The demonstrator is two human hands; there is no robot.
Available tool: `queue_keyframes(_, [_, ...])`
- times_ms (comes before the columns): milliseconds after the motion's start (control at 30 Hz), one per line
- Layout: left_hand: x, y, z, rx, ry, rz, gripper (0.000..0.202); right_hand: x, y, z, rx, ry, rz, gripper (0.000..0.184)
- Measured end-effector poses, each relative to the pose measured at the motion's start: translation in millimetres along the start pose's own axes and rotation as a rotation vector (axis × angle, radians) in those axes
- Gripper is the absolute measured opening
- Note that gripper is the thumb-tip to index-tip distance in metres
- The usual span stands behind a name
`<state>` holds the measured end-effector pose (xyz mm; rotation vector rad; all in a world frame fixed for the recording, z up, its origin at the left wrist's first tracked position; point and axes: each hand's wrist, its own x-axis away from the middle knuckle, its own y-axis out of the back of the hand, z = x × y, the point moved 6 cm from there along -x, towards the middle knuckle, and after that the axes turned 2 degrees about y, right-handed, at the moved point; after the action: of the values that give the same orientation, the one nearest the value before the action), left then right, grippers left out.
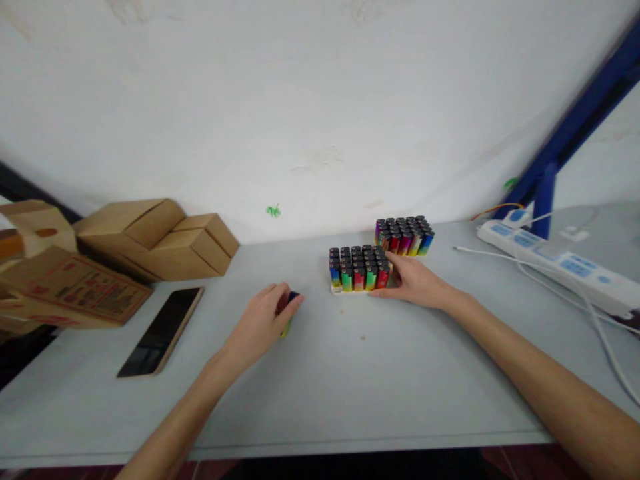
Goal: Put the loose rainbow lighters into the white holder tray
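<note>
My left hand [263, 313] is closed around a lighter [286, 328]; its dark top and yellow-green lower end show past the fingers. To the right stands a pale tray [350, 291] packed with upright, multicoloured lighters [359, 277] with black tops. My right hand [413, 277] grips this tray's right end, thumb along the front and fingers round the back corner. Just behind it, near the wall, is a second block of upright lighters [404, 237], which nothing is touching.
A phone [163, 331] lies at the left of the grey table [320, 393]. Beyond it are brown cardboard boxes [160, 237] and an opened printed carton [80, 287]. At the right lie a white power strip [560, 263] and a white cable [597, 327]. A wall [310, 120] closes off the back.
</note>
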<state>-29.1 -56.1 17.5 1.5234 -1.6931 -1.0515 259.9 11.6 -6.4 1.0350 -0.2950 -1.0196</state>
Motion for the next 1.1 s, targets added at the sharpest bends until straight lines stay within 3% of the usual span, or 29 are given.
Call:
queue_keyframes(133, [-15.1, -1.9, -5.7, 0.497, 0.072, -0.019, 0.034, -0.1, -0.3, -0.1, 0.005, -0.004, -0.002, 0.070])
queue_keyframes(233, [-21.5, -7.6, -9.1, 0.641, 0.051, -0.099, 0.031, -0.3, -0.4, 0.1, 0.004, 0.002, 0.001, 0.068])
queue_keyframes(367, [-17.5, -16.4, -11.5, 0.568, 0.027, -0.175, 0.032, 0.0, -0.6, -0.6, 0.006, -0.012, 0.013, 0.066])
queue_keyframes(500, [-7.9, -21.3, -13.4, 0.464, 0.042, -0.189, 0.048, 0.3, -0.5, -0.8, -0.008, -0.008, 0.007, 0.065])
queue_keyframes(1100, [-3.8, -30.1, -2.9, 0.589, 0.084, -0.176, 0.043, 0.1, -1.2, -3.2, -0.012, 0.002, -0.007, 0.069])
